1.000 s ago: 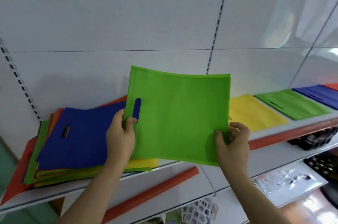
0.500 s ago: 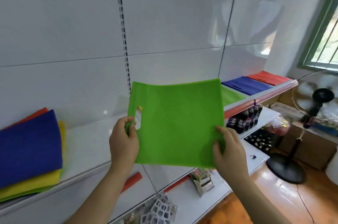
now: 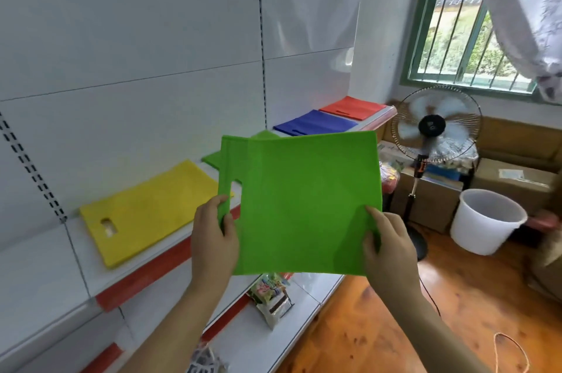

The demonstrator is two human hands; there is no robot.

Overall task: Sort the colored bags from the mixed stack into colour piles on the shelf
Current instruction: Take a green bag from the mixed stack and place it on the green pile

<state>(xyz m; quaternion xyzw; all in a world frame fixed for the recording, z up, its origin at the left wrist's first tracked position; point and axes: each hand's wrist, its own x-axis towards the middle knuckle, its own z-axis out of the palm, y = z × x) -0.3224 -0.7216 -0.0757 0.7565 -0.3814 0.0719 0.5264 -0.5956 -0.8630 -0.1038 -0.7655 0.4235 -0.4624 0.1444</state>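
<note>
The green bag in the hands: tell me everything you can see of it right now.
The green bag is a flat, bright green, roughly square piece that looks like non-woven fabric, with a die-cut handle slot near its left edge. It is held up in the air, spread open facing the camera, in front of the shelf and partly hiding the green pile behind it. The left hand grips the strip beside the slot; the right hand pinches the lower right corner.

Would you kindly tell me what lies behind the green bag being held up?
Behind the held green bag, part of a green pile shows on the shelf, between the yellow pile and blue pile. Most of that green pile is covered.
</note>
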